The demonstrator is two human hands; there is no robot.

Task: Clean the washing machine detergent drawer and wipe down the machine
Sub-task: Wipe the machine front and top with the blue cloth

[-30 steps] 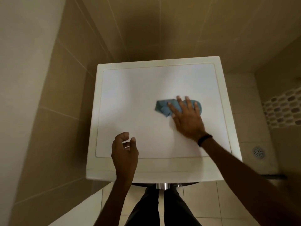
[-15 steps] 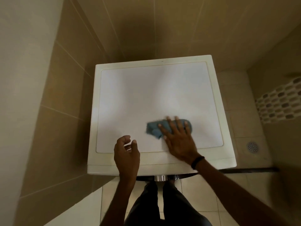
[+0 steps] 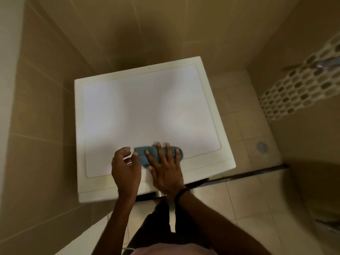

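The washing machine (image 3: 147, 111) stood in a corner of beige-tiled walls, seen from above, its white top panel framed by a cream rim. Taking that top as a clock face, with twelve at the back wall and six at the person's body, the blue cloth (image 3: 141, 155) lay bunched on the panel at about six o'clock, close to the front border line. The right hand (image 3: 165, 170) lay flat over the cloth, its fingers (image 3: 159, 150) straight and spread, pressing the fabric onto the surface rather than gripping it. The cloth stuck out past the index finger toward nine and past the little finger toward three. A dark band (image 3: 180, 194) circled the right wrist. The left hand (image 3: 126, 170) was just beside it at about seven o'clock, over the front part of the top, its fingers loosely curled and grasping nothing. Its thumb (image 3: 137, 161) came right up to the cloth's nine o'clock edge, though whether it touched the fabric could not be told. Off the machine at about three o'clock a round floor drain (image 3: 262, 147) sat in the pale floor tiles (image 3: 239, 208). Toward two o'clock a strip of mosaic tiles (image 3: 294, 89) ran across the right-hand wall. At six o'clock, below the hands, the person's dark trousers (image 3: 156, 227) showed in front of the machine.
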